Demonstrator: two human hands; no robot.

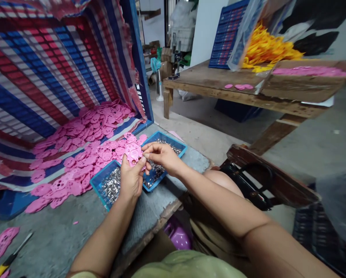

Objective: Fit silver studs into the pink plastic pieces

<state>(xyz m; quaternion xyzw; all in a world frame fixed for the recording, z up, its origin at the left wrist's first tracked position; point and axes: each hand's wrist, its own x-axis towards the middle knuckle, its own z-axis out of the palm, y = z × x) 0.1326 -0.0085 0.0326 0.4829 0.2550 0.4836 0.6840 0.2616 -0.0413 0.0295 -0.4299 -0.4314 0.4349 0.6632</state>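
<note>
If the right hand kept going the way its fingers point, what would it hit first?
Probably the round pink plastic disc held by the left hand; the right hand's fingertips already seem to touch its edge.

Left hand [131,181] covers the lower pink disc [133,152] and part of the blue tray [102,183]; the item pinched by the right hand [161,154] is too small to identify; yellow-handled tool [7,260] cut off at bottom edge.

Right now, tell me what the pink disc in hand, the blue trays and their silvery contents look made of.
Pink disc, held by the left hand with the right hand pinching at its edge: likely moulded plastic, matte, uniform colour, punched holes. Blue trays: probably plastic too, thin rims, even colour. Silvery pieces: seemingly metal, glinting; too small to identify.
</note>
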